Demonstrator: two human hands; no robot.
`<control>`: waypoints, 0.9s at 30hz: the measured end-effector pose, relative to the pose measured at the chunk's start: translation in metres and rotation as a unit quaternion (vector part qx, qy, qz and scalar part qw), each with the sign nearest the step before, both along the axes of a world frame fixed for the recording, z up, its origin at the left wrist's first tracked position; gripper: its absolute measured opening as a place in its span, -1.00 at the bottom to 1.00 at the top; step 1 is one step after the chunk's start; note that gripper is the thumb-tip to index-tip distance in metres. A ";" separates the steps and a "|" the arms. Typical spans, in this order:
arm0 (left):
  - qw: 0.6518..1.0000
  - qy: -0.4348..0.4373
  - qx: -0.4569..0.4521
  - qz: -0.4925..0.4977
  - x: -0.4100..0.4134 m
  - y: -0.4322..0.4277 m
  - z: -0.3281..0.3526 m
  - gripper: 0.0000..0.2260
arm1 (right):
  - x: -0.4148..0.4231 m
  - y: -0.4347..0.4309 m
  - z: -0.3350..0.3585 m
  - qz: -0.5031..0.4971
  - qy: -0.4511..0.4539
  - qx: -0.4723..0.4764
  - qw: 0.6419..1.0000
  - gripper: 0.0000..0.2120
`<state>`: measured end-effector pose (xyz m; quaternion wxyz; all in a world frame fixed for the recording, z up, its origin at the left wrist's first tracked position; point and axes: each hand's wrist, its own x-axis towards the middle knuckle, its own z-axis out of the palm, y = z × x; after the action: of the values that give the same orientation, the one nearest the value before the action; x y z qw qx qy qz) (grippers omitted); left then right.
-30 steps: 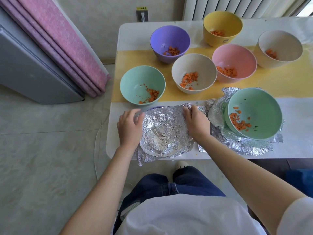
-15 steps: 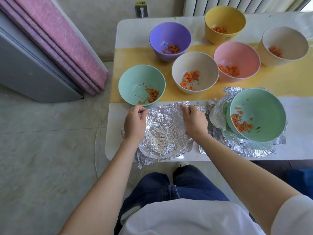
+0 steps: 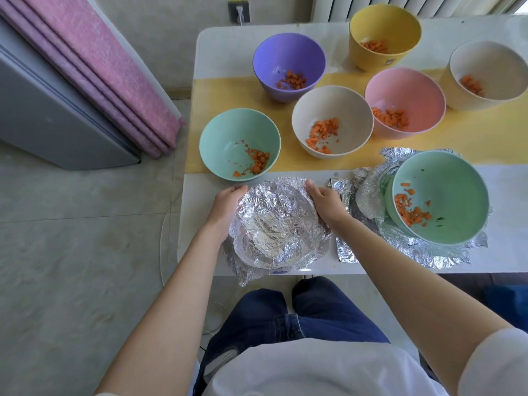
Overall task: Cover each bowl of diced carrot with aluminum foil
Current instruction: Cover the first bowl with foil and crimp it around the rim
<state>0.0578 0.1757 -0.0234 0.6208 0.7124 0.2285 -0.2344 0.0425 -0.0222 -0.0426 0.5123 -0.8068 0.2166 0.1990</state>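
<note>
**Two hands hold foil (image 3: 274, 221) over a bowl at the table's (image 3: 194, 195) near edge.**

The left hand (image 3: 225, 208) grips the foil rim at 10 o'clock and the right hand (image 3: 325, 205) at 2 o'clock, the fingers of both curled over the crumpled edge (the bowl beneath is hidden). Six uncovered bowls of diced carrot (image 3: 324, 130) stand beyond. The green bowl (image 3: 228, 138) is at 11 o'clock, just past the left hand, and the white bowl (image 3: 331, 110) at 1 o'clock. The purple bowl (image 3: 288, 58), yellow bowl (image 3: 383, 27), pink bowl (image 3: 405, 92) and second white bowl (image 3: 491, 72) are farther back. At 3 o'clock a tilted second green bowl (image 3: 445, 190), carrot inside, sits on a crumpled foil sheet (image 3: 428, 252).
</note>
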 end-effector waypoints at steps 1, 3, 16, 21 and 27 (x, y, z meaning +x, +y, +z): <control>1.000 -0.002 -0.004 -0.002 0.000 0.000 0.001 -0.92 | 0.000 0.000 -0.001 0.000 -0.001 0.003 1.000 -0.52; 1.000 -0.018 -0.002 -0.002 -0.001 0.000 0.000 -0.91 | -0.001 0.000 -0.002 -0.001 -0.007 0.008 1.000 -0.53; 0.821 -0.373 0.412 -0.131 -0.054 -0.001 -0.007 -0.72 | -0.013 0.012 0.012 0.222 -0.342 -0.267 0.873 -0.57; 0.753 -0.293 0.512 -0.293 -0.063 -0.016 -0.018 -0.52 | -0.018 0.024 -0.008 0.358 -0.324 -0.320 0.815 -0.55; 0.817 -0.284 0.430 -0.260 -0.063 -0.008 -0.020 -0.53 | -0.025 0.021 -0.010 0.296 -0.298 -0.273 0.865 -0.58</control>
<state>-0.0051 0.1677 -0.0431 0.2042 0.9747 -0.0738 -0.0521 0.0177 -0.0015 -0.0526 0.2286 -0.9617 -0.1497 0.0238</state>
